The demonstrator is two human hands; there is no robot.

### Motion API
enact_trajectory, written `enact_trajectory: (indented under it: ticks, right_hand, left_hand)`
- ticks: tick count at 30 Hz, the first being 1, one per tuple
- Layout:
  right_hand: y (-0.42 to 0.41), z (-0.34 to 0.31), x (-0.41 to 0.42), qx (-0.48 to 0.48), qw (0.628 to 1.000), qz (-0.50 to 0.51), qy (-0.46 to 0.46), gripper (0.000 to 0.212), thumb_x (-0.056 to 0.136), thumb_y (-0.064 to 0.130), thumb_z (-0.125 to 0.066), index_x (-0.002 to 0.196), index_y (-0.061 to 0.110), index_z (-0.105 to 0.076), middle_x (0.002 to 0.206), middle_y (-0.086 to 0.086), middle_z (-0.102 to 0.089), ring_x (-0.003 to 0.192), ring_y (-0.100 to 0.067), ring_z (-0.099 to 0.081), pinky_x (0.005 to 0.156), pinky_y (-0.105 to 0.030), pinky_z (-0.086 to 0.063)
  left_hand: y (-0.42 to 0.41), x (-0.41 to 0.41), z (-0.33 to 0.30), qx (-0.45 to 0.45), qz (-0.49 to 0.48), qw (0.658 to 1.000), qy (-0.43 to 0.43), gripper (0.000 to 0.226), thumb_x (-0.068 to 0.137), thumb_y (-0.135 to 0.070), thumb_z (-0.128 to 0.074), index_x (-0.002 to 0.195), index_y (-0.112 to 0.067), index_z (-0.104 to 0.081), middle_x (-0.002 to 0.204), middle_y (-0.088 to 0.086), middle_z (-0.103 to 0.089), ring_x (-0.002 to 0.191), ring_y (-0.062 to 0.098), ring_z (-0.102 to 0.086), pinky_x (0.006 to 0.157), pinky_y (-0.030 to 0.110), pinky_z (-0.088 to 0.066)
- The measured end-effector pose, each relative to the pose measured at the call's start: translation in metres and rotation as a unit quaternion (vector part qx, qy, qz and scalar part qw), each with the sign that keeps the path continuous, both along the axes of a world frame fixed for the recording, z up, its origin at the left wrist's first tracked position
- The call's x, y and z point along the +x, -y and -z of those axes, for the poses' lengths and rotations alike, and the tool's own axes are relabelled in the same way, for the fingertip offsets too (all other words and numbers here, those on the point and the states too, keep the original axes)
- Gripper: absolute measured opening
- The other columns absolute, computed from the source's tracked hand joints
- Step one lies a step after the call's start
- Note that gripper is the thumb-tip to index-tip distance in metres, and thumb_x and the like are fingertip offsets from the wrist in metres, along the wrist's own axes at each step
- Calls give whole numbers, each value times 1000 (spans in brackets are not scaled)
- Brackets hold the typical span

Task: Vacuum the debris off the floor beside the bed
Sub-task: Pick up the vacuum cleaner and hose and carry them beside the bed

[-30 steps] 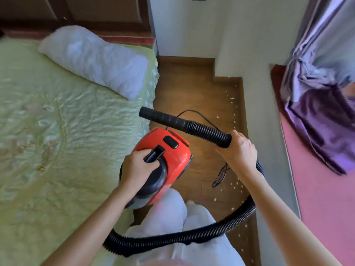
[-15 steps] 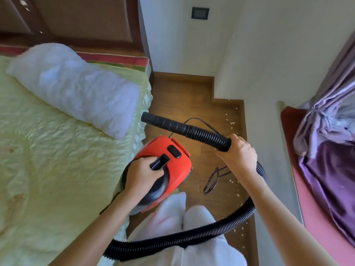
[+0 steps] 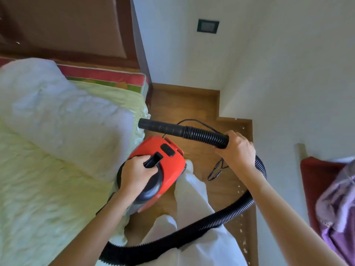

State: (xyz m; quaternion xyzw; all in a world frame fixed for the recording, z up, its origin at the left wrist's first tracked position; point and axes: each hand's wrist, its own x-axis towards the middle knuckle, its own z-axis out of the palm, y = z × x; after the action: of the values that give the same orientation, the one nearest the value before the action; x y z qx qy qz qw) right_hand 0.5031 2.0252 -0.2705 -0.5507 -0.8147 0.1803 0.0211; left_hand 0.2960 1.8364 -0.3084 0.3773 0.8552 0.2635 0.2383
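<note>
Both hands grasp the machine: the left hand (image 3: 137,172) is wrapped round the handle of the red vacuum (image 3: 161,162) at frame centre, the right hand (image 3: 237,148) clenched on the black hose (image 3: 203,134), whose nozzle (image 3: 159,126) points left, level, toward the bed (image 3: 48,189). Pale debris (image 3: 241,230) lies along the floor (image 3: 192,104) at lower right. This looks like carrying into position; next, the nozzle must dip to those crumbs.

Home bedroom: bed (image 3: 48,189) with pillow (image 3: 57,120) and padded headboard (image 3: 67,25) at 9 to 11 o'clock, wooden floor (image 3: 184,104), purple curtain (image 3: 338,206) at 3 o'clock.
</note>
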Motion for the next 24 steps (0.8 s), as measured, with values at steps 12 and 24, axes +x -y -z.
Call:
enact_trajectory:
  ticks: [12,24]
  right_hand:
    - [-206,63,-123,-97,995,-7,5,32,81,37,-71,99,14,-59,86,0,-62,76,-18,-59,64,-29,-51]
    - [-277,271,-147,-136,987,73,51,34,79,35,-71,107,18,-60,92,-3,-65,82,-24,-60,70,-34,-52]
  left_hand:
    - [-194,-85,79,8,-109,993,39,15,69,-20,-65,74,-6,-67,56,10,-61,55,28,-57,55,45,-48]
    - [-302,-121,311,-4,-110,990,90,7,70,-18,-65,71,-11,-65,57,6,-62,56,26,-59,55,41,-48]
